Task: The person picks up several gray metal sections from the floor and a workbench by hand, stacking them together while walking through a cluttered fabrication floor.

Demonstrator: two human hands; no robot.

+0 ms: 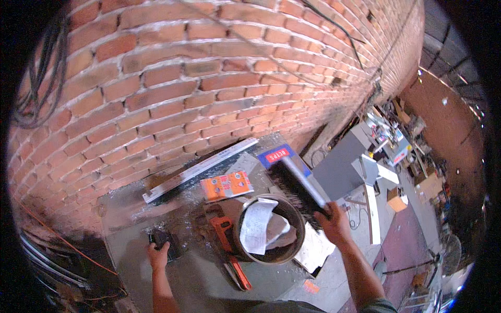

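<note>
My right hand [334,225] grips the handle of a long brush [298,183] with dark bristles, held over the right end of a grey metal tabletop [203,271]. My left hand [158,254] is closed on a small dark object [160,239] at the table's left. Between my hands stands a round metal bucket [271,228] with crumpled white paper inside. A red pipe wrench [227,241] lies just left of the bucket.
A red brick wall [209,78] rises right behind the table. On the table lie a long pale metal strip [201,168], an orange packet [226,185] and a blue-and-red box [276,154]. Grey cabinets [339,167] and cluttered floor lie to the right. Cables [39,78] hang top left.
</note>
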